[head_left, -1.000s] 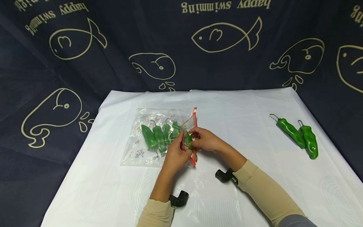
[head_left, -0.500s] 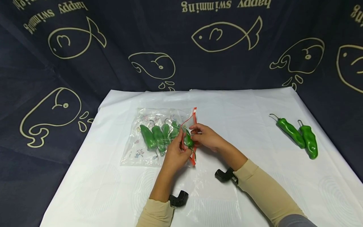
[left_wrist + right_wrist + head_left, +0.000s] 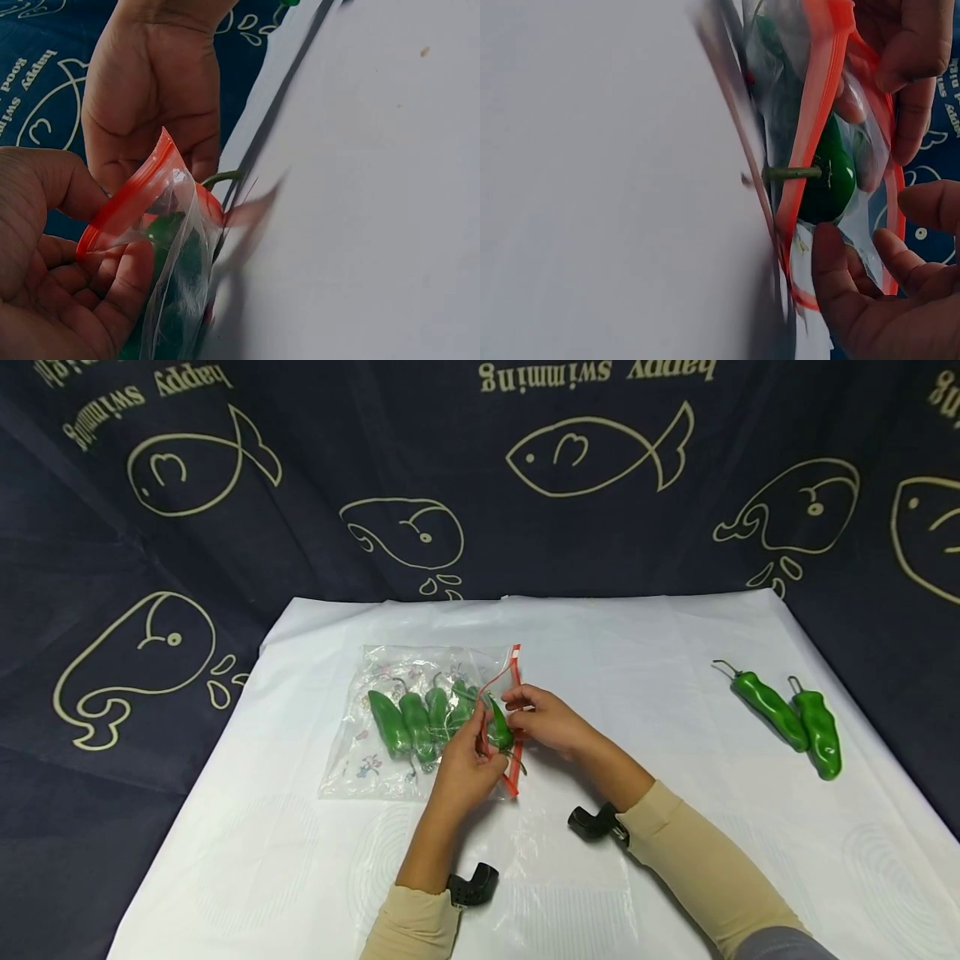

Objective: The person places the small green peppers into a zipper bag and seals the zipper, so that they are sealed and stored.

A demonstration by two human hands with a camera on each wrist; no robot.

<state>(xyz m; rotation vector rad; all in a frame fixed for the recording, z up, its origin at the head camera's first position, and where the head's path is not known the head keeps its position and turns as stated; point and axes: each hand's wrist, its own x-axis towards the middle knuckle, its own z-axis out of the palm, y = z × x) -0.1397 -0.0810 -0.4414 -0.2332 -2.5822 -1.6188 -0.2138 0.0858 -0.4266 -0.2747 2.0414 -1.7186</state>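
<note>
A clear zip bag [image 3: 345, 768] with a red zip edge lies flat, several green peppers [image 3: 390, 724] showing through its film. My left hand [image 3: 467, 770] pinches the red edge between thumb and fingers, lifting that side of the mouth, as the left wrist view also shows. One more green pepper [image 3: 836, 176] sits in the opening, its curved stem poking out past the zip. My right hand [image 3: 551, 722] is at the mouth with fingers spread apart; in the right wrist view its thumb tip [image 3: 827, 236] is right at the pepper's rounded end.
Two green peppers [image 3: 768, 710] lie side by side on the right of the white-covered table [image 3: 645, 677]. A dark blue cloth [image 3: 420, 443] printed with fish and whales hangs behind. Black cuff-mounted devices [image 3: 474, 885] sit at both wrists.
My right hand's fingers have loosened from the pepper at the bag mouth and drawn slightly back. The pepper's stem has tipped a little to the right. My left hand stays put.
</note>
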